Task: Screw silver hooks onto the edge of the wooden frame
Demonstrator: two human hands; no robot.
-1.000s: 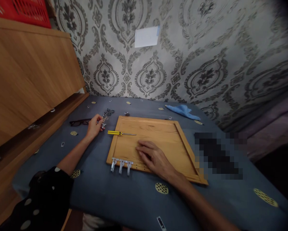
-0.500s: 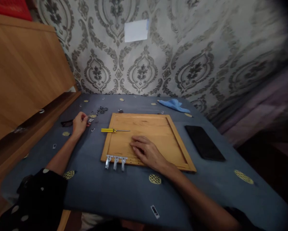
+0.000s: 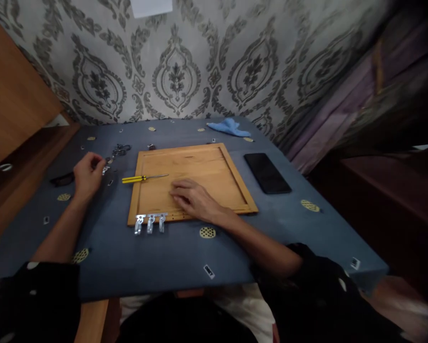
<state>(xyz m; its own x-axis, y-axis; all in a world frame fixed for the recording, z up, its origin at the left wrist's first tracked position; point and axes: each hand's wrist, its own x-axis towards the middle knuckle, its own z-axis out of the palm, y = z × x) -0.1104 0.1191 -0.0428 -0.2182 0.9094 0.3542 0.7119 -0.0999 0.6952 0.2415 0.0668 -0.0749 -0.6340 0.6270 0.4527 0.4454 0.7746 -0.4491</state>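
Note:
My left hand (image 3: 88, 175) is over the table left of the panel, its fingers curled with thumb and fingertips drawn together; anything between them is too small to make out. Beside its fingertips lie a small metal piece (image 3: 105, 169) and a cluster of small dark metal parts (image 3: 121, 150). My right hand (image 3: 195, 200) rests on a framed wooden panel (image 3: 199, 164), fingers loosely stretched and holding nothing. Across the panel's left edge lies a screwdriver (image 3: 134, 179) with a yellow handle. Three silver metal clips (image 3: 150, 224) sit in a row along its front left edge, jutting toward me.
A black phone-like slab (image 3: 267, 172) lies right of the panel, and a blue cloth (image 3: 230, 127) at the back. A dark object (image 3: 63, 179), perhaps glasses, is left of my left hand. A wooden cabinet (image 3: 17, 85) borders the blue-grey table (image 3: 178, 267) on the left.
The camera view has tilted down and turned right, so everything sits further left and higher. My left hand has drawn slightly back from the small metal piece. My right hand stays on the panel.

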